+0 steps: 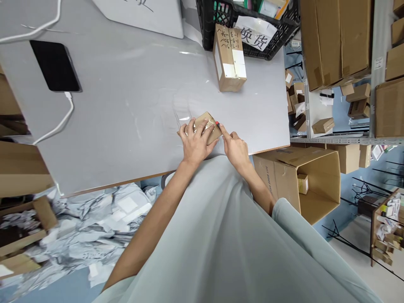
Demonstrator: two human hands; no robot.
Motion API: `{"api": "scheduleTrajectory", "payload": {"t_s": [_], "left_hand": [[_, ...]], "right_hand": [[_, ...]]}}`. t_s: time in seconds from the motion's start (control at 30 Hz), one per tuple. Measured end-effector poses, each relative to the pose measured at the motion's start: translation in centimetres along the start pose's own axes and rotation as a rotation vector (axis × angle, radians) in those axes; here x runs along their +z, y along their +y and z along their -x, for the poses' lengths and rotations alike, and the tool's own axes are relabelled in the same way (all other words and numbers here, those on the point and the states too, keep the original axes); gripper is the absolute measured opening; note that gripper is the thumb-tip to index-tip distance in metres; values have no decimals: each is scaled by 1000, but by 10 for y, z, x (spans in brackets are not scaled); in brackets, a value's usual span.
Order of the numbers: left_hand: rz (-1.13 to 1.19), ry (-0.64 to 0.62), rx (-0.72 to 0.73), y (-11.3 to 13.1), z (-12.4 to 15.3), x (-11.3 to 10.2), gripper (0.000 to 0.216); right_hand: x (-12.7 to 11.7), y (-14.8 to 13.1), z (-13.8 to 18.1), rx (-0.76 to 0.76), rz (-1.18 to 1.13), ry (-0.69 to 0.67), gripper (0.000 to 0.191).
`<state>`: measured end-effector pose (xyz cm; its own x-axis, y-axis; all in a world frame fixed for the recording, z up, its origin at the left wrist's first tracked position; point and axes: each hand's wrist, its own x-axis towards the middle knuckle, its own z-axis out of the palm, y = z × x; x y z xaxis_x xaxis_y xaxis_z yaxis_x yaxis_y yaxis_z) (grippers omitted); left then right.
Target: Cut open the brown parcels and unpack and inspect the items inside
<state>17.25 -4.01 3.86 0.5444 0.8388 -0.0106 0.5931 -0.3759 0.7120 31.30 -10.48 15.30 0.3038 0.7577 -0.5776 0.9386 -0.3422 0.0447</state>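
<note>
A small cardboard box (206,119) with shiny clear tape lies on the grey table near its front edge. My left hand (195,143) presses over it, fingers curved across the top and gripping it. At the box's right edge, my right hand (236,149) is closed round a small red-and-black tool (217,124). Only the tool's tip shows past my index finger, so its exact kind cannot be made out. Farther back on the table stands a taped cardboard box (229,59) with handwriting and white labels.
A black plastic crate (249,46) with a paper sign stands at the back right. To the left lies a phone (56,66) on a white cable. Grey mailer bags (104,223) are heaped below; a large open carton (293,181) sits right, beside shelving (334,140).
</note>
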Motion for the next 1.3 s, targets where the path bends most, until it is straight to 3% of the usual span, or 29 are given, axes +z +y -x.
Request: {"api": "scheduleTrajectory", "payload": {"t_s": [0.37,0.7,0.9,1.1,1.3], "left_hand": [[-34,-11,23,-1,3,3,57],[-68,-56,31,0,3,-2,55],[-66,-77,-5,7,-3,-10,54],[-5,-84,0,5,-9,-17,91],[174,-92,-18,-24,22,-40,136]], "right_hand": [[-19,-7,8,18,-4,-18,73],[-3,15,40,80,16,-126,68],[-3,26,64,121,-152,24,63],[21,44,48,118,-389,273,66],[29,54,38,2,-480,425,63]]}}
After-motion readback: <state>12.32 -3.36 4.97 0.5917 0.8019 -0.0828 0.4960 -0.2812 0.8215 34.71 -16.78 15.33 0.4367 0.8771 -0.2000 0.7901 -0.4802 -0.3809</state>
